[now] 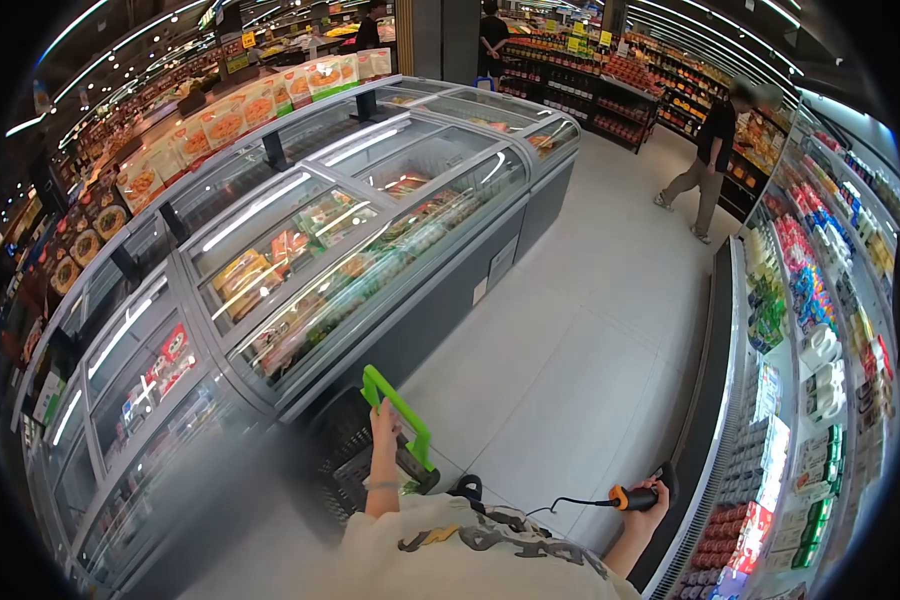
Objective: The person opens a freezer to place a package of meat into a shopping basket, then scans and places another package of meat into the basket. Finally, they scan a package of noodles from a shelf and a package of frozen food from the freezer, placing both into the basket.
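Note:
My left hand (384, 428) grips the green handle (398, 410) of a black shopping basket cart (342, 450), which stands beside a long glass-topped chest freezer (300, 260). My right hand (650, 497) holds a small black and orange handle device (632, 496) with a black cable running back toward my body. The right hand is close to the lower edge of an open chilled shelf (750, 470) on the right.
A pale tiled aisle (580, 330) runs ahead between the freezer and the chilled shelves of drinks and dairy (820, 330). A person in black top and beige trousers (705, 160) walks at the aisle's far end. Another person (492, 40) stands farther back by shelving.

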A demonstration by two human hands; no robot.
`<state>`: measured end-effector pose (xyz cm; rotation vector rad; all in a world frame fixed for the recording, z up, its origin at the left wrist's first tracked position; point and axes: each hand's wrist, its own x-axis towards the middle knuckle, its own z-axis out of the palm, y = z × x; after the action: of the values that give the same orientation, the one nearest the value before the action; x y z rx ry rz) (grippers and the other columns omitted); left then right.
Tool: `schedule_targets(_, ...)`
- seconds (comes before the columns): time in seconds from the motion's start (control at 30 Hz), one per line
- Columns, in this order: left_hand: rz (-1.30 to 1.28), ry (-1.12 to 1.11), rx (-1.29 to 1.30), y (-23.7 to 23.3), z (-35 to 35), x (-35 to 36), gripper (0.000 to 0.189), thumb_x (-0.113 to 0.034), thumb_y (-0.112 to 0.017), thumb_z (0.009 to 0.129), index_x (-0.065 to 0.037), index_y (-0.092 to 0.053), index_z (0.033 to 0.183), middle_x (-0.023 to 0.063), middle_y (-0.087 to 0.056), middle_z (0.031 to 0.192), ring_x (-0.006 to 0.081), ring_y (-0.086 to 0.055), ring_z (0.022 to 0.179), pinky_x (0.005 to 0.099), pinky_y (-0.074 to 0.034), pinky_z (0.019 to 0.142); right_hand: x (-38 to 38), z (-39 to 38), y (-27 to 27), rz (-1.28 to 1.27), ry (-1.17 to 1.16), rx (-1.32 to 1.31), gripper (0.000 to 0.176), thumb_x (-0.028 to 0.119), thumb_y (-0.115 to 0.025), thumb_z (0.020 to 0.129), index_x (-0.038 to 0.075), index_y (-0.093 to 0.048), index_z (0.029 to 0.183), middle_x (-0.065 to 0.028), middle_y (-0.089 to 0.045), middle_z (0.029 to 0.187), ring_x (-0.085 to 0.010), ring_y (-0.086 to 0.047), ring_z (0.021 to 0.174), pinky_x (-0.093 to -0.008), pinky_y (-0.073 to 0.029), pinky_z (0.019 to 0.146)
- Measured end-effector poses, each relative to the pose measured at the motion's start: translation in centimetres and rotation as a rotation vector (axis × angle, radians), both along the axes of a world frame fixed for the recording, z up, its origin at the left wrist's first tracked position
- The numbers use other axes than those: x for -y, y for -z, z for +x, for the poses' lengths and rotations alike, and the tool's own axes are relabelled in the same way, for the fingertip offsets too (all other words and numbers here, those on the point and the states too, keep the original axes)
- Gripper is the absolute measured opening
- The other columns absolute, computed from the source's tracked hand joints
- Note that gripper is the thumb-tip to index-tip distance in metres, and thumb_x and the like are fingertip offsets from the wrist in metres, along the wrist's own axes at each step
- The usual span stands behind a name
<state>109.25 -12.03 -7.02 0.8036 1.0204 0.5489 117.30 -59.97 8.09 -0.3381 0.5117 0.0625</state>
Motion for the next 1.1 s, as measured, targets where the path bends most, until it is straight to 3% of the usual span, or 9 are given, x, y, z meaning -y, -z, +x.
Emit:
schedule_targets(0.03,-0.005,-0.023,0.037,0.1,1.8,0.2,0.057,-0.031,-0.057,0.076,-0.011,-0.027,0.121,0.0084,-0.048,0.089,0.0223,-0.051,0.087,0.0436,-0.038,0.076,-0.6,2.8,-1.2,0.026,-0.015,-0.009,0.008,0.007,-0.050,0.073,0.003,-0.050,0.081,-0.0021,-0.052,0.069,-0.0123,-0.051,0.061,-0.0252,-0.046,0.062)
schedule_targets(0.1,-0.009,-0.112,0.074,0.3,5.2,1.0,0.040,-0.017,-0.057,0.073,-0.007,-0.037,0.107,0.0069,-0.047,0.073,0.0185,-0.054,0.060,0.0352,-0.045,0.054,-1.3,7.8,-2.6,0.053,-0.052,0.012,0.008,0.006,-0.051,0.073,0.004,-0.050,0.081,-0.0017,-0.052,0.069,-0.0123,-0.051,0.061,-0.0254,-0.046,0.061)
schedule_targets(0.2,0.113,-0.151,-0.039,2.2,8.0,0.6,0.017,-0.012,-0.056,0.072,-0.007,-0.042,0.080,0.0034,-0.041,0.055,0.0132,-0.039,0.038,0.0289,-0.038,0.036,-3.3,14.4,-3.4,0.016,-0.028,0.031,0.009,0.006,-0.051,0.072,0.005,-0.051,0.082,-0.0020,-0.052,0.068,-0.0124,-0.051,0.061,-0.0258,-0.046,0.059)
schedule_targets(0.43,0.064,-0.206,-0.157,2.5,14.5,0.5,0.008,-0.003,-0.049,0.066,-0.005,-0.042,0.070,0.0029,-0.038,0.050,0.0137,-0.038,0.036,0.0282,-0.035,0.034,-8.2,27.8,-0.5,-0.002,-0.142,-0.122,0.008,0.005,-0.052,0.071,0.005,-0.050,0.078,-0.0020,-0.052,0.068,-0.0130,-0.051,0.060,-0.0258,-0.045,0.059)
schedule_targets(0.6,0.113,-0.223,-0.137,2.6,23.6,1.9,0.007,-0.002,-0.047,0.066,-0.004,-0.041,0.066,0.0030,-0.038,0.050,0.0134,-0.038,0.036,0.0287,-0.035,0.034,-10.4,40.0,-1.7,-0.048,-0.303,-0.059,0.013,0.005,-0.051,0.071,0.005,-0.049,0.084,-0.0030,-0.050,0.069,-0.0125,-0.050,0.061,-0.0259,-0.044,0.059)
schedule_targets(0.83,0.084,-0.227,-0.155,2.2,38.5,3.5,0.006,-0.003,-0.047,0.067,-0.004,-0.041,0.064,0.0034,-0.038,0.049,0.0137,-0.038,0.036,0.0284,-0.035,0.035,-10.6,55.7,-2.3,-0.109,-0.309,-0.012,0.013,0.005,-0.051,0.071,0.007,-0.049,0.084,-0.0024,-0.051,0.070,-0.0122,-0.050,0.061,-0.0258,-0.045,0.059)
schedule_targets(1.1,0.136,-0.252,-0.099,2.8,51.3,3.1,0.007,-0.004,-0.048,0.066,-0.004,-0.042,0.062,0.0037,-0.039,0.050,0.0144,-0.039,0.036,0.0287,-0.035,0.034,-15.5,66.2,-1.8,-0.073,-0.519,-0.051,0.011,0.008,-0.050,0.072,0.006,-0.050,0.083,-0.0021,-0.051,0.069,-0.0125,-0.051,0.060,-0.0258,-0.044,0.059)
